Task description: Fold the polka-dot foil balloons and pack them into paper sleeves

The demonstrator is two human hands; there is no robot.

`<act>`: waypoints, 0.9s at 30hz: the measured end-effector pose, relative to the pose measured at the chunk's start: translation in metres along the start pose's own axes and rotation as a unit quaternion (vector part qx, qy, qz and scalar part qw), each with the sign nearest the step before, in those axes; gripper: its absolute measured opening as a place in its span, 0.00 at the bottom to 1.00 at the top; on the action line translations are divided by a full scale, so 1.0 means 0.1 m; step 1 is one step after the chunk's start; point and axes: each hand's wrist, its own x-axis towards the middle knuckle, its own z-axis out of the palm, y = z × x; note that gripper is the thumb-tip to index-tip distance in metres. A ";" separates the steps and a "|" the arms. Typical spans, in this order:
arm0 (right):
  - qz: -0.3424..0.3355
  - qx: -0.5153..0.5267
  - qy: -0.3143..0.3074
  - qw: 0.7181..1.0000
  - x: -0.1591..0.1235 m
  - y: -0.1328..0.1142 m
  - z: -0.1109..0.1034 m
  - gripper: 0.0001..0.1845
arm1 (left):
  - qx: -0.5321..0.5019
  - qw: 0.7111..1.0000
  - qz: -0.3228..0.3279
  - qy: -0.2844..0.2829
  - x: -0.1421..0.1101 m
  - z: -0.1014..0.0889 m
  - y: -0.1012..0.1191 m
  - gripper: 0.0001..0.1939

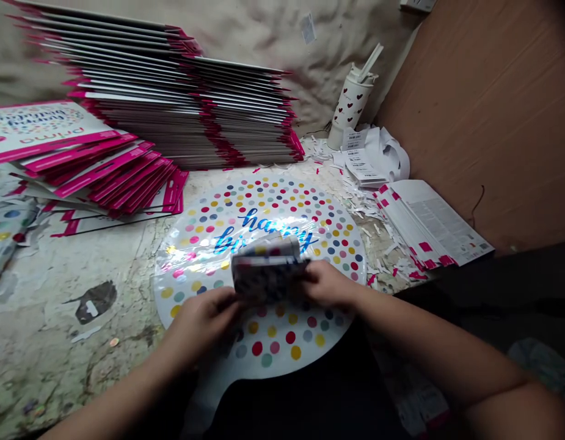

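in the head view, the left hand (204, 318) and right hand (327, 284), nearly closed, pinch opposite sides of a blurred folded piece (266, 278) above the round dotted sheet (282, 351), which overhangs the near edge of the counter (131, 278); counter surface stretches leftward.

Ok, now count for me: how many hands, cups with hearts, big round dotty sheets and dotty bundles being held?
Hands: 2, the left hand and the right hand
Cups with hearts: 1, the white cup
Big round dotty sheets: 1, the round sheet
Held dotty bundles: 1, the blurred bundle
Total: 5
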 end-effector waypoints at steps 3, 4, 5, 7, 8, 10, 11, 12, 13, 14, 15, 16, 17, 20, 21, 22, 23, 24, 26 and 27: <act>0.157 -0.024 -0.009 0.987 0.19 -0.14 -0.09 0.15 | -0.120 0.971 -0.195 -0.067 0.21 -0.10 0.16 0.17; 0.182 -0.053 0.002 0.982 0.23 -0.18 -0.10 0.16 | -0.148 0.960 -0.226 -0.080 0.26 -0.11 0.19 0.17; 0.187 -0.089 0.032 0.978 0.26 -0.23 -0.09 0.17 | -0.167 0.952 -0.241 -0.088 0.30 -0.11 0.20 0.17; 0.125 -0.172 0.113 0.971 0.29 -0.31 -0.02 0.19 | -0.184 0.948 -0.244 -0.092 0.35 -0.10 0.20 0.17; 0.071 -0.214 0.143 0.964 0.30 -0.34 0.04 0.20 | -0.192 0.945 -0.248 -0.094 0.35 -0.10 0.19 0.17; -0.024 -0.277 0.141 0.950 0.32 -0.38 0.19 0.23 | -0.203 0.940 -0.255 -0.101 0.33 -0.12 0.18 0.17; -0.045 -0.286 0.115 0.950 0.34 -0.38 0.25 0.25 | -0.212 0.938 -0.257 -0.097 0.31 -0.15 0.18 0.16; -0.050 -0.285 0.085 0.953 0.35 -0.36 0.31 0.27 | -0.230 0.934 -0.259 -0.080 0.27 -0.19 0.18 0.13; -0.046 -0.277 0.060 0.958 0.37 -0.34 0.34 0.28 | -0.258 0.928 -0.264 -0.051 0.24 -0.24 0.18 0.12; -0.043 -0.265 0.039 0.962 0.39 -0.32 0.37 0.29 | -0.291 0.918 -0.270 -0.018 0.20 -0.29 0.19 0.12; -0.044 -0.256 0.027 0.965 0.41 -0.29 0.38 0.30 | -0.326 0.904 -0.277 0.013 0.16 -0.34 0.20 0.15; -0.049 -0.251 0.022 0.966 0.42 -0.27 0.39 0.30 | -0.356 0.889 -0.286 0.032 0.13 -0.38 0.22 0.18; -0.057 -0.250 0.019 0.966 0.42 -0.26 0.39 0.30 | -0.378 0.877 -0.294 0.035 0.12 -0.41 0.23 0.19; -0.072 -0.246 0.022 0.966 0.43 -0.28 0.43 0.30 | -0.399 0.867 -0.299 -0.032 0.16 -0.41 0.26 0.15; -0.075 -0.243 0.023 0.967 0.43 -0.30 0.44 0.30 | -0.394 0.868 -0.296 -0.056 0.21 -0.38 0.26 0.15; -0.078 -0.239 0.021 0.968 0.43 -0.31 0.44 0.31 | -0.383 0.872 -0.294 -0.075 0.26 -0.35 0.25 0.15; -0.084 -0.234 0.018 0.968 0.43 -0.32 0.43 0.32 | -0.366 0.879 -0.293 -0.085 0.31 -0.31 0.25 0.16; -0.092 -0.230 0.016 0.969 0.43 -0.30 0.38 0.33 | -0.346 0.888 -0.292 -0.082 0.36 -0.28 0.26 0.16; -0.087 -0.231 0.044 0.968 0.38 -0.19 0.16 0.36 | -0.311 0.907 -0.281 -0.040 0.43 -0.26 0.28 0.13; -0.058 -0.240 0.089 0.965 0.33 -0.09 -0.01 0.37 | -0.298 0.917 -0.266 -0.013 0.45 -0.27 0.30 0.12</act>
